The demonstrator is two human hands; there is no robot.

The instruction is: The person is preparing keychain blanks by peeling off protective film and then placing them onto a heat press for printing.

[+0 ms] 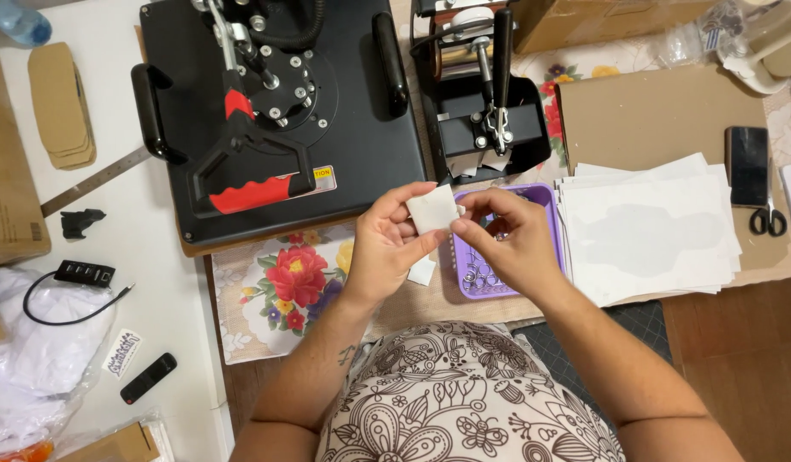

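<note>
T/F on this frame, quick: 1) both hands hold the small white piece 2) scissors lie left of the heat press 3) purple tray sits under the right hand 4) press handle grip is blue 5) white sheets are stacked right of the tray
1) Both hands, left hand and right hand, hold the small white piece: true.
2) False: the scissors lie far right, by a dark phone.
3) Purple tray under the right hand: true.
4) False: the heat press has a red grip.
5) White sheets right of the tray: true.
</note>
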